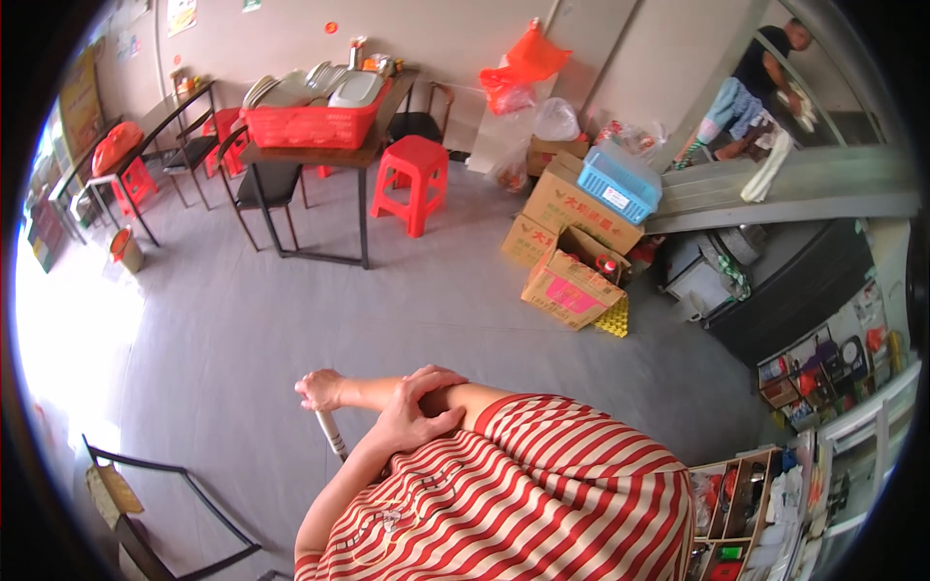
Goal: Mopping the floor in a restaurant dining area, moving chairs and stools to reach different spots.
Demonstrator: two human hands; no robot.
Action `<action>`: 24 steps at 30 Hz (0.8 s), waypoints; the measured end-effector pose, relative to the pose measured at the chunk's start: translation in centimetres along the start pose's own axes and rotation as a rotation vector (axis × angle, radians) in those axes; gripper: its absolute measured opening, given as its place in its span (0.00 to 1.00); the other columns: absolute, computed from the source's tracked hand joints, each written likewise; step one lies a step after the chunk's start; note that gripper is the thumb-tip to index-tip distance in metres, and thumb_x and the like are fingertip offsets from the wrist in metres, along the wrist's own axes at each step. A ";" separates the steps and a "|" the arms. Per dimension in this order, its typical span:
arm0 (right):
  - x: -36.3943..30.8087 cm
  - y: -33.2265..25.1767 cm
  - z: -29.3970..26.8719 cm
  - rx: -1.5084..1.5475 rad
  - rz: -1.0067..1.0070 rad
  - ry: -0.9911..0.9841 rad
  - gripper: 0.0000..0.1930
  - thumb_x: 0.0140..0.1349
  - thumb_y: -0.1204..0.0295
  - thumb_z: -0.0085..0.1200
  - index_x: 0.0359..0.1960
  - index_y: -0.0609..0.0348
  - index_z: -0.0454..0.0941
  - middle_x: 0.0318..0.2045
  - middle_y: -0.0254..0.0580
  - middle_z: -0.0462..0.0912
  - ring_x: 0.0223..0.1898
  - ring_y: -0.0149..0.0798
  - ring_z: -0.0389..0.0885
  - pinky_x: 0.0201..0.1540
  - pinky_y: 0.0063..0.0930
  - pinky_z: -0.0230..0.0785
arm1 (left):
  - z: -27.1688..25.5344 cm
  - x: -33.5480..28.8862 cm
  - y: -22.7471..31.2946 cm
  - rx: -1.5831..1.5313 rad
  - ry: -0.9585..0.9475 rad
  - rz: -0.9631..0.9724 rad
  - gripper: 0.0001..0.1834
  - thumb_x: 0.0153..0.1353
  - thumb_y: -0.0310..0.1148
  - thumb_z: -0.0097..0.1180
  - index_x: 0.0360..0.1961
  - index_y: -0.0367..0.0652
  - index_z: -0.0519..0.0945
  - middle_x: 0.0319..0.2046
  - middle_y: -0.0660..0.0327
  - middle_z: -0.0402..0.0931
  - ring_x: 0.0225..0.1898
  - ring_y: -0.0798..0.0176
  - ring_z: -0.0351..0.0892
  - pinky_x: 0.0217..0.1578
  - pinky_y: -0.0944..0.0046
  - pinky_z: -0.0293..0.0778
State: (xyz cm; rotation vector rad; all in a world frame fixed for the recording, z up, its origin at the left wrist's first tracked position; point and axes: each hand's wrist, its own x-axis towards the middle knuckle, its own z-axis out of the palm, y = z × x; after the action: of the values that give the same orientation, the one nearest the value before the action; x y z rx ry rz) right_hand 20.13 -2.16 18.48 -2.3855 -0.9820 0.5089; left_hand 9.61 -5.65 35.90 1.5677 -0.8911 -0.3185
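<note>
My right arm reaches across to the left, its striped red-and-cream sleeve point(542, 416) ending above the elbow. Its hand, my right hand point(320, 389), is closed in a fist around the top of a white stick point(330, 432) with dark bands. The stick's lower part is hidden behind my left arm, so I cannot make out what tool it belongs to. My left hand point(417, 414) lies over the right arm near the elbow, fingers wrapped round it. Grey floor tiles point(387, 320) spread beyond both hands.
Ahead, a table point(367, 155) bears a red basket point(315, 128) of dishes, beside a red stool point(412, 179). Cardboard boxes point(572, 281) and a blue basket point(620, 184) stand to the right. A dark metal frame point(213, 508) is near left. Another person point(760, 73) is far right.
</note>
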 end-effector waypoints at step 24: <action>0.3 0.4 -0.3 -0.003 0.054 0.017 0.12 0.53 0.60 0.47 0.27 0.57 0.71 0.30 0.43 0.77 0.37 0.47 0.75 0.39 0.40 0.67 | 0.2 -0.8 -2.7 -0.023 0.173 0.109 0.20 0.43 0.29 0.52 0.41 0.36 0.76 0.38 0.53 0.74 0.41 0.53 0.73 0.42 0.59 0.69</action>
State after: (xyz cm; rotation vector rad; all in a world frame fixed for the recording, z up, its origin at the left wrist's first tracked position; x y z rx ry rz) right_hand 20.71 -2.32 18.44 -2.4207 -0.9136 0.5060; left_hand 9.93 -5.33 33.15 1.4951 -0.8311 -0.1125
